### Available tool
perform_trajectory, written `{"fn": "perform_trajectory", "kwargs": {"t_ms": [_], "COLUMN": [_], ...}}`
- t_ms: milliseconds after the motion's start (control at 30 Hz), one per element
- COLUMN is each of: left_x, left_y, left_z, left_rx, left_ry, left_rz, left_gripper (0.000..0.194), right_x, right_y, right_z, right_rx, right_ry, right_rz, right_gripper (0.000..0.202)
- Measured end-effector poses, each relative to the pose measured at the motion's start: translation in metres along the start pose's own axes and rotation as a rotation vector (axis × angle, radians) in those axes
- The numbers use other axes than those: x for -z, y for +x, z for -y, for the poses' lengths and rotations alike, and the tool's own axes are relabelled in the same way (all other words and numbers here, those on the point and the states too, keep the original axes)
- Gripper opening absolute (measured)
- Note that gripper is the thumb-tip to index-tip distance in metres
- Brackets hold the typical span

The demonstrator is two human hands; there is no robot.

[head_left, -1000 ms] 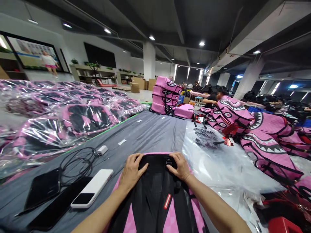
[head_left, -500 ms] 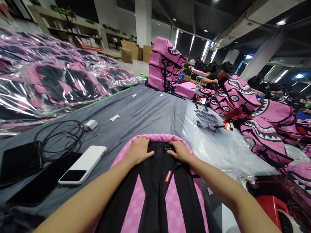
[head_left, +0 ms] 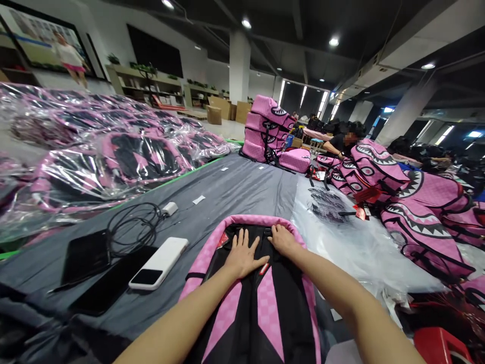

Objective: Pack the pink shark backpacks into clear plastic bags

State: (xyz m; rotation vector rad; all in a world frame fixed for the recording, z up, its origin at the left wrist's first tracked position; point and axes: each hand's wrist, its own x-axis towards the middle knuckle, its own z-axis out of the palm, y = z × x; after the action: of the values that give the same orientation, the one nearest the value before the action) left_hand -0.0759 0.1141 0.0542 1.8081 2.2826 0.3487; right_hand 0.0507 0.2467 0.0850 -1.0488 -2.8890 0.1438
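A pink and black backpack (head_left: 268, 303) lies in front of me on the grey cloth, its black back side with pink checked panels facing up. My left hand (head_left: 241, 257) rests flat on its upper part, fingers spread, close to a small red and white label. Beside it, my right hand (head_left: 283, 240) has its fingers curled against the black fabric at the top edge, by a small dark buckle (head_left: 267, 231). A bit of red tag (head_left: 223, 239) shows at the upper left corner of the backpack.
To the left lie a white power bank (head_left: 161, 263), dark flat devices (head_left: 85, 258) and a coiled black cable (head_left: 132, 230). Plastic-wrapped backpacks (head_left: 140, 156) cover the far left. Stacked pink backpacks (head_left: 261, 126) stand ahead; more (head_left: 420, 222) pile up right, near clear plastic (head_left: 341, 247) and another person (head_left: 337, 144).
My left hand has moved from the top left edge of the backpack toward its middle and spread flat. My right hand stays near the top, fingers more curled. The view has tilted up and turned left.
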Motion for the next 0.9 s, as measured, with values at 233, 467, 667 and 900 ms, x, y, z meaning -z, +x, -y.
{"fn": "perform_trajectory", "kwargs": {"t_ms": [233, 467, 667, 900], "left_x": [-0.006, 0.033, 0.047, -0.04], "left_y": [0.032, -0.011, -0.105, -0.083], "left_z": [0.022, 0.018, -0.001, 0.006], "left_rx": [0.031, -0.077, -0.878, -0.992], "left_ry": [-0.035, -0.185, -0.196, -0.061], "left_rz": [-0.191, -0.158, 0.025, -0.149], "left_gripper": [0.06, 0.042, 0.031, 0.03], "right_x": [-0.026, -0.048, -0.063, -0.03], "right_y": [-0.042, -0.032, -0.033, -0.047], "right_z": [0.053, 0.048, 0.047, 0.042], "right_rx": [0.212, 0.176, 0.192, 0.152], "right_ry": [-0.017, -0.007, 0.065, 0.183], "right_rz": [-0.031, -0.058, -0.202, -0.245], "right_gripper": [0.049, 0.058, 0.053, 0.036]}}
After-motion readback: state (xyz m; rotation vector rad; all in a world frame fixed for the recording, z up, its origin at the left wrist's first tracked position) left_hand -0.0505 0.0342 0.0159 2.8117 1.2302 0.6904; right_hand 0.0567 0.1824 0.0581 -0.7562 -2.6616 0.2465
